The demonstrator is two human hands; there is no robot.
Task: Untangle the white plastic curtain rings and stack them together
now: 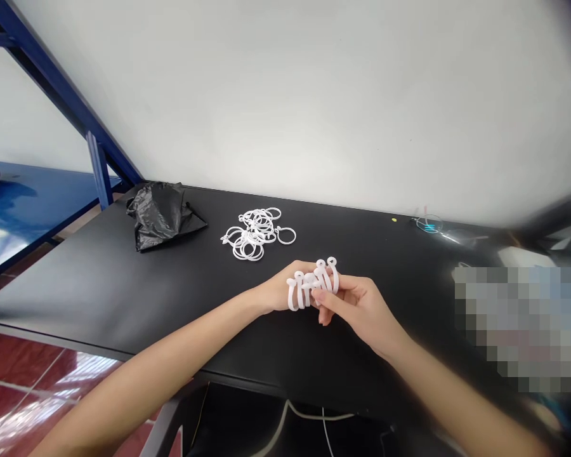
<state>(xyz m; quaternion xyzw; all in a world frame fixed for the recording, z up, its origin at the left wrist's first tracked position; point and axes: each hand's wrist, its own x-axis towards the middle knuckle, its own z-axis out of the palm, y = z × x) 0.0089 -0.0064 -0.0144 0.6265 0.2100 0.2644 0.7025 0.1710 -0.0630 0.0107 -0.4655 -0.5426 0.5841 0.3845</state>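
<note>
Several white plastic curtain rings (301,293), each with a small eyelet, sit in a row around my left hand (280,287). The rings and my other hand cover much of its fingers, which point to the right. From the right, my right hand (364,308) reaches in, thumb and fingers closed on a ring at the fingertip end of the row. Both hands are just above the black table (181,285). Farther back on the table lies a loose pile of the same white rings (250,244).
A crumpled black plastic bag (159,216) lies at the back left. Near the wall are a clear loop-shaped item with blue marks (429,224) and a yellow scrap (394,219). A blurred-out item (518,324) is at right. Cables (285,419) hang below the front edge.
</note>
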